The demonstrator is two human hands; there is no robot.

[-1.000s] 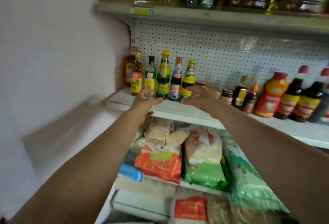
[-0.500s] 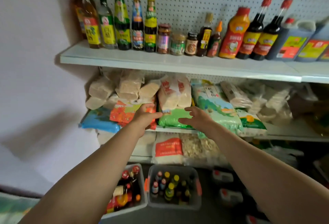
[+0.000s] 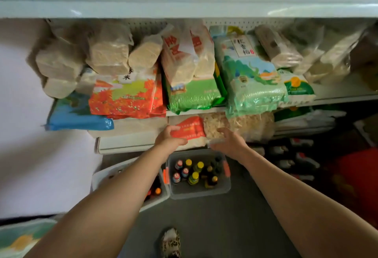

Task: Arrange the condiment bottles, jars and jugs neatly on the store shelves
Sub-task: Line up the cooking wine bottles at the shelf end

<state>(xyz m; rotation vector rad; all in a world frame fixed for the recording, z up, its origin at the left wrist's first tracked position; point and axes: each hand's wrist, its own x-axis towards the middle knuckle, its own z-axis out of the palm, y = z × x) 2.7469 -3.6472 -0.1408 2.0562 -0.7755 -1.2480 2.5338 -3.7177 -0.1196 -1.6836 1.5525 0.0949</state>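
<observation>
A clear plastic bin [image 3: 199, 190] stands on the floor below the shelves, holding several upright condiment bottles [image 3: 194, 178] with red and yellow caps. A white bin [image 3: 102, 175] to its left holds more bottles, mostly hidden by my left forearm. My left hand [image 3: 167, 139] and my right hand [image 3: 227, 142] hang above the clear bin, fingers relaxed, holding nothing. The white condiment shelf [image 3: 184, 6] runs across the top; only the bottoms of its bottles show.
Bags of rice and grain [image 3: 192, 77] fill the middle shelf, and more bags [image 3: 189, 129] lie on the lowest shelf behind my hands. Dark jugs [image 3: 298, 155] stand on the floor at right. My shoe [image 3: 170, 242] is on the grey floor.
My view has tilted down from the condiment shelf to the floor bins. Both hands have come down from the bottle row to just above the clear bin, still holding nothing.
</observation>
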